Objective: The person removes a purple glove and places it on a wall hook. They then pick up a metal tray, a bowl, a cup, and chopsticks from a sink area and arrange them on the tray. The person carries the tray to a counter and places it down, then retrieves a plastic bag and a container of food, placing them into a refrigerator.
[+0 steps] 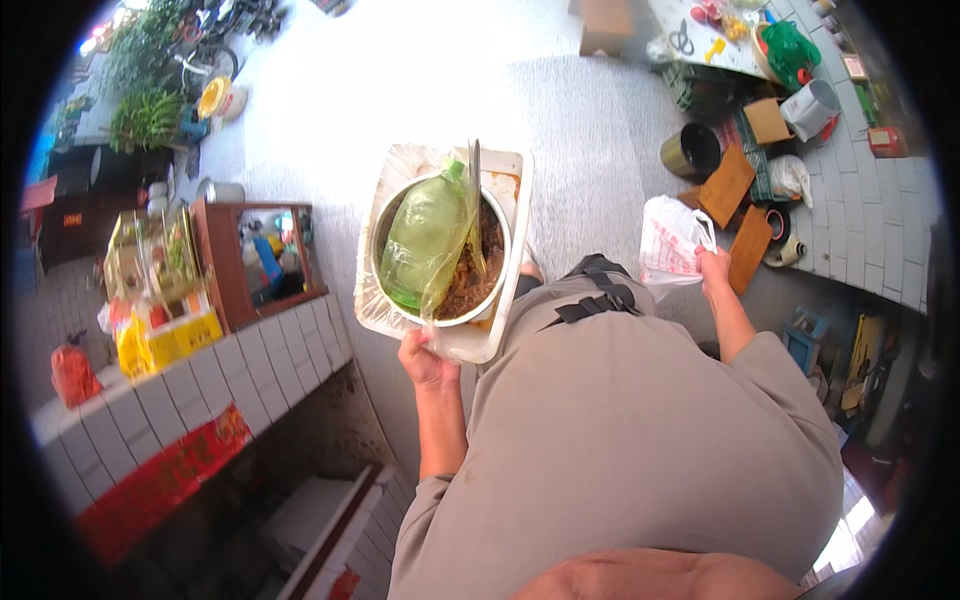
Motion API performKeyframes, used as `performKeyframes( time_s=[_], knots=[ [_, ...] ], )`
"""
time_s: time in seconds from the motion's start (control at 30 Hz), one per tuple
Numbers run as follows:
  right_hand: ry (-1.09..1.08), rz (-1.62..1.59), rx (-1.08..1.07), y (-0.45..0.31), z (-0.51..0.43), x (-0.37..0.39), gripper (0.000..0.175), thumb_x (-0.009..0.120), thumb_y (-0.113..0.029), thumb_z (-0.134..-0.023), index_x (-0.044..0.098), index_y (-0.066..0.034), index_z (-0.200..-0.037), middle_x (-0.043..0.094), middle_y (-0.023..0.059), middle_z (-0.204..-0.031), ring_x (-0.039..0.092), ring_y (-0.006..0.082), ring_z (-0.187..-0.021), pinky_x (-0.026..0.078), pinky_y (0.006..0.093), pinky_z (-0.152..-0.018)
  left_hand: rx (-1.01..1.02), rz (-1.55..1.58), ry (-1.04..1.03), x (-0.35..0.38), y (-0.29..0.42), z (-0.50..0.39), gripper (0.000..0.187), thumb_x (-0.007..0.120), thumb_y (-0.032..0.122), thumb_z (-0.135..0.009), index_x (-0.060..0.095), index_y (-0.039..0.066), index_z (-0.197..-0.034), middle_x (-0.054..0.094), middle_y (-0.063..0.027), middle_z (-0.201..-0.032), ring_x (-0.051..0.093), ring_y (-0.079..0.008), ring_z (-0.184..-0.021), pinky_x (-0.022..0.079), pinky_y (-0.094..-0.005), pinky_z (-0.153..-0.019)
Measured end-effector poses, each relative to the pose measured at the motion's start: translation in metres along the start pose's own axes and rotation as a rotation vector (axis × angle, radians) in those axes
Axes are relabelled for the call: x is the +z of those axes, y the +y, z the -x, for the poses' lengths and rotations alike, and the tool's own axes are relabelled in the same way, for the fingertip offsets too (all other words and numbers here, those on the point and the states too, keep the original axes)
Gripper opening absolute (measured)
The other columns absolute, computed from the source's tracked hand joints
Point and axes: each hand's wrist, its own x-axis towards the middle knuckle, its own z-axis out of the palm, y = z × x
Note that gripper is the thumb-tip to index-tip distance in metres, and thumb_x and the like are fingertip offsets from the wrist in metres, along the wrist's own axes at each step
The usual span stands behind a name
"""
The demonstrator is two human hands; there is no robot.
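My left hand (431, 361) grips the near edge of a white plastic tray (381, 315), which I carry in front of me at waist height. On the tray stands a round white bowl (469, 319) with a brown, chunky mixture (487, 271) in it. A translucent green plastic bottle (426, 232), its neck towards the far side, lies over the bowl. Beside the bottle, a long metal utensil (474, 176) stands in the mixture; its exact kind is unclear. Clear plastic film (450, 349) partly covers the tray. In my right hand (712, 268) hangs a white plastic bag (671, 240) with red print, held by its handles.
On the left, a tiled counter (259, 356) carries a wood-framed mirror (274, 259) and a yellow box (184, 337). To the right are a dark metal bucket (691, 150), wooden boards (727, 184) and a table (671, 11) with scissors (681, 39). A yellow-rimmed bucket (223, 99) stands farther off.
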Motion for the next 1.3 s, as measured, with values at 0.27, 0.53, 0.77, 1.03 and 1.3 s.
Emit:
performKeyframes(
  time_s=[0.27,0.53,0.77,1.03,1.3],
  knots=[
    [0.081,-0.18,0.18,-0.063,-0.056,0.102,0.024,0.053,0.009,-0.063,0.064,0.0032,-0.084,0.059,0.0075,-0.075,0.05,0.0172,-0.057,0.031,0.0308,-0.047,0.001,-0.048,-0.024,0.12,0.082,-0.169,0.068,0.055,0.014,-0.07,0.051,-0.002,-0.135,0.063,-0.0174,-0.125,0.063,-0.0351,-0.112,0.053,-0.0491,-0.098],
    [0.267,0.081,0.382,-0.115,-0.149,0.232,0.001,0.065,0.0,-0.072,0.063,0.0001,-0.073,0.053,0.0068,-0.058,0.044,0.0162,-0.043,0.028,0.035,-0.041,-0.039,0.002,0.144,0.206,0.146,-0.309,0.075,0.054,0.017,-0.069,0.046,-0.004,-0.141,0.06,-0.021,-0.133,0.06,-0.0391,-0.119,0.051,-0.0526,-0.103],
    [0.174,0.133,0.165,-0.267,-0.244,0.321,0.009,0.067,-0.004,-0.076,0.061,-0.0012,-0.069,0.052,0.0035,-0.055,0.044,0.0143,-0.046,0.031,0.036,-0.045,-0.031,-0.056,-0.091,0.286,0.183,-0.444,0.069,0.061,0.026,-0.078,0.049,0.001,-0.141,0.059,-0.0175,-0.136,0.058,-0.0354,-0.124,0.048,-0.0514,-0.107],
    [0.271,-0.101,0.077,-0.454,-0.295,0.413,0.003,0.066,-0.002,-0.075,0.066,0.0008,-0.073,0.058,0.0042,-0.065,0.05,0.0152,-0.057,0.034,0.0348,-0.051,-0.07,-0.091,-0.123,0.43,0.24,-0.64,0.075,0.057,0.015,-0.068,0.048,-0.003,-0.14,0.06,-0.0201,-0.132,0.061,-0.0372,-0.119,0.052,-0.0504,-0.103],
    [0.344,-0.148,0.231,-0.546,-0.346,0.506,0.012,0.06,0.005,-0.073,0.067,0.0013,-0.082,0.061,0.0062,-0.07,0.049,0.0146,-0.054,0.031,0.0329,-0.046,-0.194,-0.214,-0.199,0.573,0.285,-0.816,0.068,0.061,0.017,-0.067,0.053,0.001,-0.133,0.065,-0.0157,-0.123,0.064,-0.0352,-0.111,0.055,-0.0509,-0.097]
  ],
)
